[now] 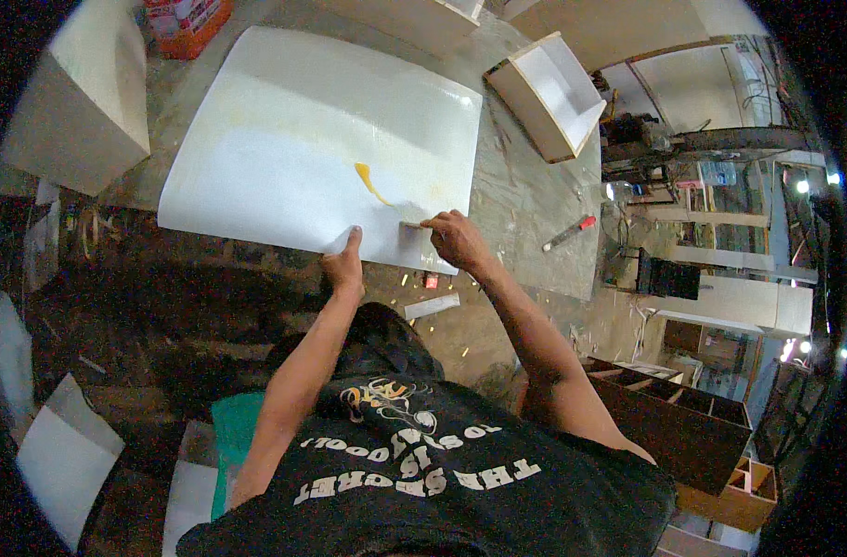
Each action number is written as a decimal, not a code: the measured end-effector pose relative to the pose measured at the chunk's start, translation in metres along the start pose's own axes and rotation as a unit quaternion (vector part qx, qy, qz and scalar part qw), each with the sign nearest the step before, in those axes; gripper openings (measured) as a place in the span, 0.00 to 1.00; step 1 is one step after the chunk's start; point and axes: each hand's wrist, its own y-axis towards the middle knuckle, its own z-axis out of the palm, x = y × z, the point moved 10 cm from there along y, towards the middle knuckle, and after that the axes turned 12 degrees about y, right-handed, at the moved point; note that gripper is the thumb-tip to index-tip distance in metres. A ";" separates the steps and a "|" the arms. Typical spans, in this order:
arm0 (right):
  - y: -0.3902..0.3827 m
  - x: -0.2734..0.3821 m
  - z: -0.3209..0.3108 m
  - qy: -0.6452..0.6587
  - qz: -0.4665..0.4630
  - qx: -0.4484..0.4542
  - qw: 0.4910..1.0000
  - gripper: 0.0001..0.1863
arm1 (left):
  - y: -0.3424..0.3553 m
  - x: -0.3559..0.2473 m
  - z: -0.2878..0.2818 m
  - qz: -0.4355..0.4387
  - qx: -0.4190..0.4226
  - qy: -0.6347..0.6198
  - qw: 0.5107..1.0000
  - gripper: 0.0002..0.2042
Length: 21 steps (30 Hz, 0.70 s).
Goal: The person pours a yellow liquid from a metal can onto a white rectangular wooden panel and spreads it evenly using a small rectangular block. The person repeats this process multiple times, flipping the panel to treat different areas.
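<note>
A large white sheet lies on the worktable, its near edge bowed and reaching out past the table's front. On its surface runs a thick yellow streak, glue-like, with a thin damp-looking film around it. My left hand grips the near edge, thumb on top and the other fingers hidden underneath. Just to the right, my right hand pinches a small flat spreader, whose blade rests on the sheet close to the near edge and below the tail of the streak.
A shallow open box with a white inside stands at the far right of the worktable. A slim tool with a red end lies nearer. At far left are a red-orange package and a pale panel box. A brown compartmented cabinet stands right of me.
</note>
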 end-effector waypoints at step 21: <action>0.019 -0.021 -0.003 -0.022 0.002 0.027 0.999 0.14 | -0.019 -0.004 0.024 0.038 0.075 0.073 0.994 0.25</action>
